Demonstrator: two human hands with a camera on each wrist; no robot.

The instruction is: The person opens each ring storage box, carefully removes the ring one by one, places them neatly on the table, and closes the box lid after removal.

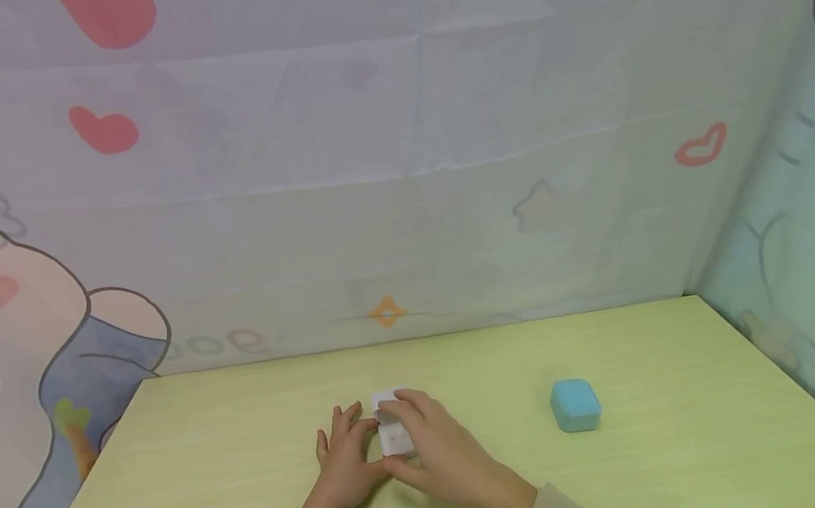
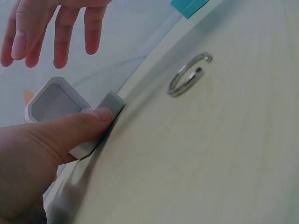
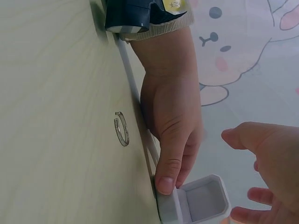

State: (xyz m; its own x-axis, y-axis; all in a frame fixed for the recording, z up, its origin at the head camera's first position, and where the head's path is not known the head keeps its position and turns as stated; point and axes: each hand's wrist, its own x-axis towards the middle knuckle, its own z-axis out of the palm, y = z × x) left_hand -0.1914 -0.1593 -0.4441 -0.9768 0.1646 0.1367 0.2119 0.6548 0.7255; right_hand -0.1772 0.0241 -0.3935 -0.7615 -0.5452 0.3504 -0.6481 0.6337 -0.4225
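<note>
A small white ring box [image 1: 396, 440] stands on the table with its lid raised; the lid's pale grey inside [image 2: 53, 103] faces the left wrist camera. My left hand [image 1: 346, 466] grips the box's base, the thumb [image 2: 88, 123] along its front side. Over the box hovers my right hand [image 1: 449, 455], fingers loosely bent and apart from the lid in both wrist views, with nothing visible between them. A thin silvery ring [image 2: 174, 87] with a gap in its band lies on the table, nearer the front edge than the box.
A light blue rounded box [image 1: 576, 405] sits on the table to the right of my hands. Behind the pale wooden table [image 1: 244, 407] hangs a printed cloth [image 1: 363, 125] with hearts and cartoon figures. A dark strapped device [image 3: 128, 16] is on the left wrist.
</note>
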